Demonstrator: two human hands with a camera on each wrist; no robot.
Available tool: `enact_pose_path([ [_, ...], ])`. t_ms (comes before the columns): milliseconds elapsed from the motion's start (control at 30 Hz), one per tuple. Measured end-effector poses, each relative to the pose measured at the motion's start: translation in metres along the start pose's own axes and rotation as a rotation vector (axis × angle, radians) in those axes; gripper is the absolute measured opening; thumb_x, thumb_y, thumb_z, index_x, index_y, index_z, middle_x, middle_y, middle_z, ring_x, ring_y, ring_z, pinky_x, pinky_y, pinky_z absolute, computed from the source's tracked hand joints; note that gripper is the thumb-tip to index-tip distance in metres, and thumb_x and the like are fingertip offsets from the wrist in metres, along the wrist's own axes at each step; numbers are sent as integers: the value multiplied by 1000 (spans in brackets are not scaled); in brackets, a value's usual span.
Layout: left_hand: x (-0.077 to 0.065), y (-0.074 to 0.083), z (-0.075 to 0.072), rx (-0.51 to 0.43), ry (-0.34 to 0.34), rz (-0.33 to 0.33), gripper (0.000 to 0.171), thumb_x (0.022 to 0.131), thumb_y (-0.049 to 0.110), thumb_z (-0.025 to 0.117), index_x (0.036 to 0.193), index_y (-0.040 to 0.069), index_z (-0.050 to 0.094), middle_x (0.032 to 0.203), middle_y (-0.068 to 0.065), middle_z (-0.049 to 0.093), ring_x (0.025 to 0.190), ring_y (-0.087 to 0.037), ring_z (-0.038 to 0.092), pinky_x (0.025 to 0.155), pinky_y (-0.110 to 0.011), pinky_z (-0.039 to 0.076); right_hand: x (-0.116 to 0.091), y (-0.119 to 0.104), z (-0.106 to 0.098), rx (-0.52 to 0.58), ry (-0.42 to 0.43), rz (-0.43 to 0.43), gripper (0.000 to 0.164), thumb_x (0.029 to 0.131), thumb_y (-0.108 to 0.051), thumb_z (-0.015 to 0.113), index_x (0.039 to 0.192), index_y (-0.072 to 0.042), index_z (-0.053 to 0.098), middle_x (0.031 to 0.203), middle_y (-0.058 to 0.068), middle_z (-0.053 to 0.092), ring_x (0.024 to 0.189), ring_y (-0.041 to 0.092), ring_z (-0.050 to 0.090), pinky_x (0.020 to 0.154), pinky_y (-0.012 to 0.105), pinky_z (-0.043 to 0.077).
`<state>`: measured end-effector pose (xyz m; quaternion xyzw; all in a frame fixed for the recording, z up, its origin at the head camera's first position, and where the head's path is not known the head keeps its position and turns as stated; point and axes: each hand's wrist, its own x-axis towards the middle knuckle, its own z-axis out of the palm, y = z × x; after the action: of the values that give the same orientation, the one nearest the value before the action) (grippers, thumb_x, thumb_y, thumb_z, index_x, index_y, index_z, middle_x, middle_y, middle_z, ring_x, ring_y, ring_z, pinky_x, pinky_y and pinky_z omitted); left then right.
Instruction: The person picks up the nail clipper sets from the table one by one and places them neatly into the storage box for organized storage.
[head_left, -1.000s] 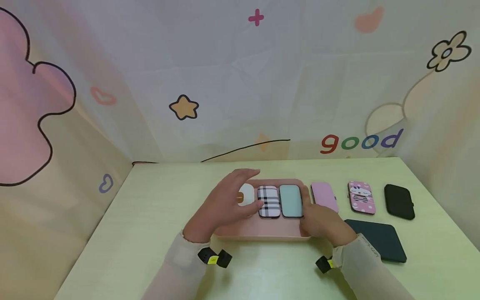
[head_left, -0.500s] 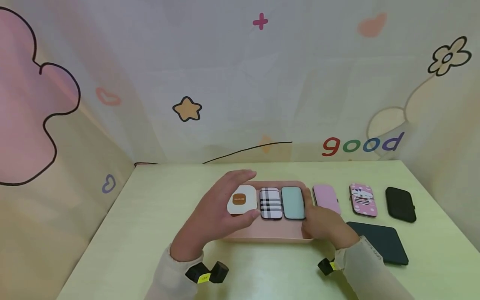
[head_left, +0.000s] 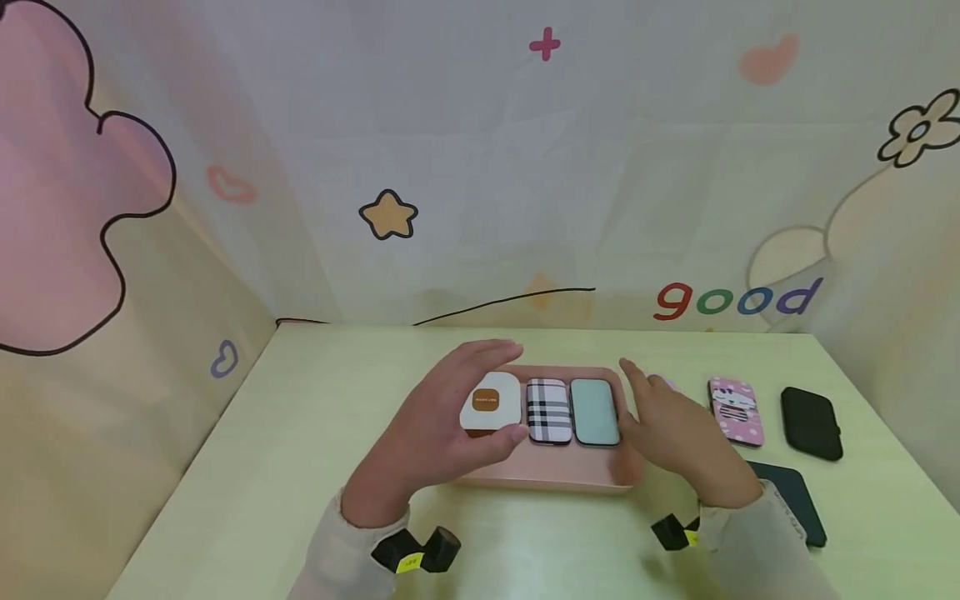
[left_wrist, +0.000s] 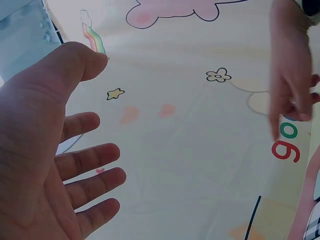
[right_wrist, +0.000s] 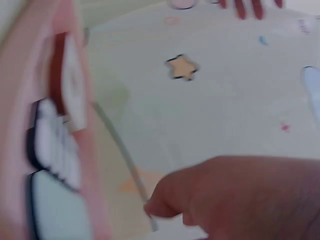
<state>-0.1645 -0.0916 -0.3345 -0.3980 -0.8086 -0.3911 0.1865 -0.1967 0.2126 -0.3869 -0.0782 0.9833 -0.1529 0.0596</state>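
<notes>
A pink tray (head_left: 555,469) holds three small cases in a row. They are a white case with a brown label (head_left: 487,402), a plaid case (head_left: 549,411) and a mint green case (head_left: 595,412). My left hand (head_left: 438,421) hovers over the tray's left side, thumb and fingers spread around the white case with no visible grip on it. In the left wrist view its fingers (left_wrist: 92,160) are apart and bare. Beside the tray's right wall my right hand (head_left: 678,429) is raised, index finger extended, holding nothing visible. It hides most of a pink case (head_left: 662,382).
To the right on the table lie a pink patterned case (head_left: 737,411) and a black case (head_left: 812,423). A larger dark flat case (head_left: 792,498) sits nearer, partly behind the right forearm. A printed cloth (head_left: 480,183) hangs behind the table.
My right hand has come off the tray's right edge and moved rightward, covering the pink case. Earlier, my left hand shifted left, uncovering the white case; since then it has hardly moved.
</notes>
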Motion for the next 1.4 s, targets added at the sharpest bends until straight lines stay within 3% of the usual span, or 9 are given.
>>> enact_pose_path([
  [100, -1, 2, -3, 4, 6, 15, 69, 83, 29, 76, 146, 18, 49, 148, 0, 50, 138, -17, 46, 109, -41, 43, -13, -12, -23, 58, 160, -147, 69, 100, -31, 57, 158, -12, 26, 127, 17, 56, 100, 27, 58, 73, 42, 54],
  [267, -2, 6, -7, -18, 15, 49, 71, 82, 28, 77, 147, 17, 48, 149, -1, 48, 138, -18, 46, 108, -41, 44, -36, -32, -46, 181, 398, -475, 67, 94, -22, 67, 154, -17, 38, 130, 4, 57, 117, 21, 54, 90, 39, 51],
  [433, -3, 12, -13, -37, 30, 109, 71, 85, 32, 75, 147, 15, 46, 150, -5, 47, 137, -20, 46, 107, -40, 45, -52, -49, -60, 325, 583, -826, 62, 92, -30, 67, 144, -2, 50, 138, 12, 56, 129, 20, 48, 108, 23, 36],
  [567, -4, 18, -17, -37, 49, 156, 71, 87, 36, 72, 148, 11, 43, 150, -9, 45, 137, -23, 46, 108, -40, 44, -62, -61, -68, 428, 638, -979, 68, 95, -43, 62, 138, 9, 50, 139, 17, 55, 133, 21, 46, 112, 25, 33],
  [733, -7, 25, -24, -32, 64, 185, 73, 92, 53, 61, 148, 10, 43, 150, -11, 44, 137, -24, 46, 108, -40, 44, -70, -73, -72, 441, 682, -1076, 70, 95, -43, 62, 133, 14, 48, 135, 21, 54, 131, 22, 47, 111, 26, 35],
  [900, -7, 31, -28, -19, 88, 286, 76, 93, 56, 57, 145, 3, 44, 146, -16, 46, 133, -27, 49, 106, -40, 44, -78, -81, -71, 454, 713, -1166, 72, 91, -41, 66, 133, 14, 47, 132, 26, 53, 129, 23, 48, 109, 26, 36],
  [1000, -6, 34, -28, 5, 98, 327, 76, 93, 55, 57, 143, 0, 45, 146, -18, 47, 132, -28, 50, 105, -41, 45, -81, -83, -70, 451, 714, -1175, 73, 91, -42, 67, 134, 13, 46, 133, 25, 52, 129, 24, 47, 109, 27, 36],
  [1200, -6, 36, -28, 35, 85, 318, 76, 93, 56, 56, 144, 0, 44, 147, -17, 46, 133, -27, 49, 105, -41, 45, -82, -80, -70, 385, 716, -1122, 76, 92, -49, 63, 133, 12, 47, 133, 24, 53, 129, 21, 48, 109, 25, 36],
  [1400, -4, 29, -26, 28, 101, 343, 76, 98, 49, 51, 147, -8, 37, 145, -20, 47, 132, -30, 48, 112, -41, 39, -82, -83, -73, 406, 733, -1161, 77, 93, -47, 64, 133, 16, 44, 134, 21, 54, 128, 20, 48, 109, 24, 35],
])
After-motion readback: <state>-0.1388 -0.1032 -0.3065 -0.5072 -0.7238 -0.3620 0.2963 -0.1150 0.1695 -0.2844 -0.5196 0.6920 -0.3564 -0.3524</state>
